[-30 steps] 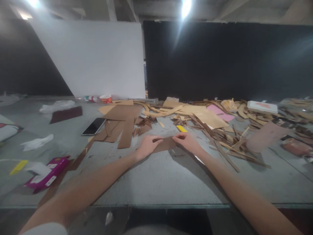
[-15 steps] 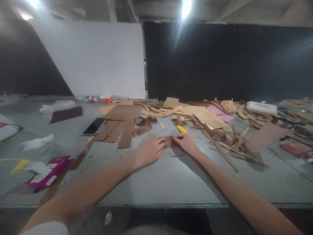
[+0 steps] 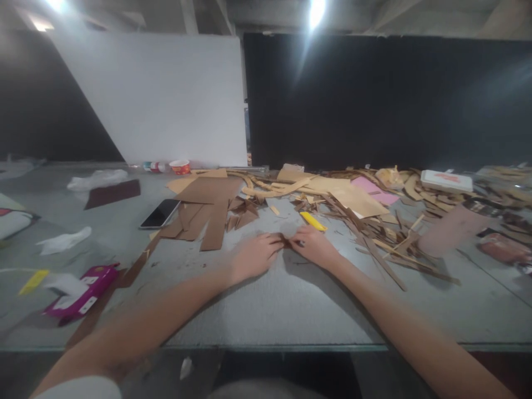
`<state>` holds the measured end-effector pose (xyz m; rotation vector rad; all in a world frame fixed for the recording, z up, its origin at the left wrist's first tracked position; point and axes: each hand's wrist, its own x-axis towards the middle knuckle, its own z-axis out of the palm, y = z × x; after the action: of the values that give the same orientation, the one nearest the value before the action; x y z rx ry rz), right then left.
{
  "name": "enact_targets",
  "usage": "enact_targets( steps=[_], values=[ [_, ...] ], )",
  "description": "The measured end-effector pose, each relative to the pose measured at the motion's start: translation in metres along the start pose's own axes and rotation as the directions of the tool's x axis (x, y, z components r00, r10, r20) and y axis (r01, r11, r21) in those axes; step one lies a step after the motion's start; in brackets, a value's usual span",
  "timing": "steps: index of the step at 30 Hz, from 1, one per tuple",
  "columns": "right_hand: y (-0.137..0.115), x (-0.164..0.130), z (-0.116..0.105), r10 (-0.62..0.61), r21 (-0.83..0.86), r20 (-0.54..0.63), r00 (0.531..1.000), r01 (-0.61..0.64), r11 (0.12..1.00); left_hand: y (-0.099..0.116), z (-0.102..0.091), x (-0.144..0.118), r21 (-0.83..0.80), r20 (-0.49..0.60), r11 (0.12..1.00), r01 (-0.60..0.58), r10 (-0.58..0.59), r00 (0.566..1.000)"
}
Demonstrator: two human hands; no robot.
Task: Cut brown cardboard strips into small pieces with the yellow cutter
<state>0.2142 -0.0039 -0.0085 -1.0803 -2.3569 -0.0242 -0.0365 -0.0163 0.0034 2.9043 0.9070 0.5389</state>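
Both my hands rest on the grey table (image 3: 266, 310), close together near its middle. My left hand (image 3: 253, 256) and my right hand (image 3: 313, 246) press their fingertips onto a small brown cardboard piece (image 3: 286, 241), which shows only as a sliver between them. A yellow utility knife (image 3: 313, 221) lies just beyond my right hand. Brown cardboard sheets (image 3: 210, 208) lie beyond my left hand.
A heap of cardboard strips and offcuts (image 3: 374, 221) covers the right side. A phone (image 3: 160, 214) lies left of the sheets. A magenta box (image 3: 78, 296) and a yellow strip (image 3: 32, 282) sit near the left front edge. A red cup (image 3: 180, 167) stands at the back.
My hands have closed in toward each other over the brown cardboard piece, which showed wide between them a second ago and is now almost covered.
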Motion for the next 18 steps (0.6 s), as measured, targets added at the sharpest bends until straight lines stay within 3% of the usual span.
enact_targets(
  steps=[2,6,12,18],
  values=[
    [-0.006,0.000,0.000,-0.068,-0.080,0.055,0.996,0.072,0.994,-0.003,0.002,0.000,-0.021,-0.010,1.000,0.013,-0.013,1.000],
    [-0.018,0.001,-0.001,-0.080,-0.172,0.147,0.986,0.106,0.979,-0.012,0.008,-0.001,-0.050,-0.011,0.998,0.030,-0.030,0.999],
    [-0.032,0.003,-0.013,0.011,-0.089,0.237,0.971,0.010,0.996,-0.016,0.007,-0.001,-0.057,-0.014,0.998,0.017,-0.018,1.000],
    [-0.036,0.001,-0.023,-0.024,-0.032,0.257,0.966,0.033,0.999,-0.017,0.003,0.002,-0.031,0.024,0.999,-0.008,0.009,1.000]
  ],
)
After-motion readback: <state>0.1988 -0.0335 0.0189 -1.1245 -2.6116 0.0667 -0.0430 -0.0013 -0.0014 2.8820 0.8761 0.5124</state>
